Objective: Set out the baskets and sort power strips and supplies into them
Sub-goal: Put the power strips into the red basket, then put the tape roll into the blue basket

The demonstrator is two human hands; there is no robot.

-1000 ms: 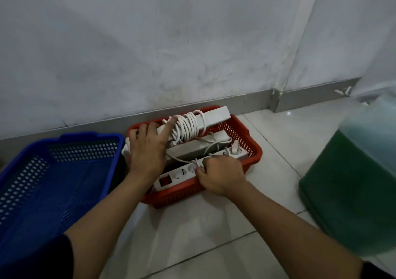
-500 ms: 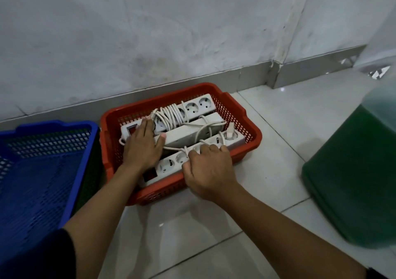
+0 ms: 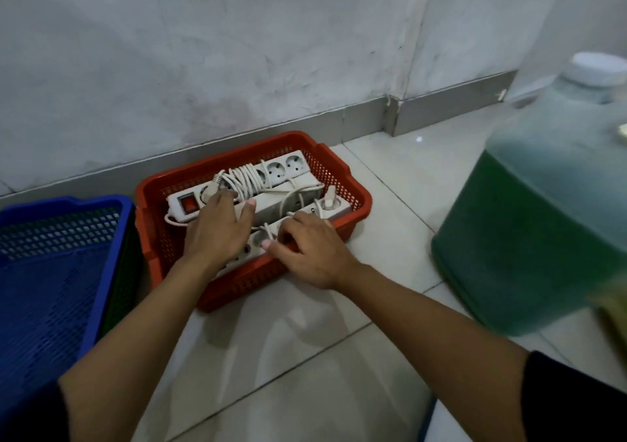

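both hands in the red basket of power strips

my left hand (image 3: 217, 228) lies flat, palm down, over the middle of the red basket (image 3: 356, 200), fingers (image 3: 249, 209) spread loosely and resting on the white power strips, not closed around anything. my right hand (image 3: 308, 248) sits at the near rim of the same basket, knuckles up, fingers curled down onto the nearest power strip (image 3: 258, 243) and the thin white cord looped over it; i cannot tell whether they actually pinch the cord or only press on it.

three white power strips lie side by side in the red basket, running from near left to far right. the far power strip (image 3: 285, 170) has a red switch at its left end and its white cord (image 3: 242, 180) wound in a bundle around its middle, sockets showing to the right of the bundle. the middle power strip (image 3: 281, 200) is partly under my left hand. a plug stands in the right end of the nearest one.

the red basket stands on the pale tiled floor (image 3: 305, 373), close to the grey skirting of the wall. just left of it is a blue basket (image 3: 51, 248), its near wall almost against the red one. to the right, well apart from the baskets, stands a big translucent jug of green liquid (image 3: 529, 231) with a white cap (image 3: 597, 73).
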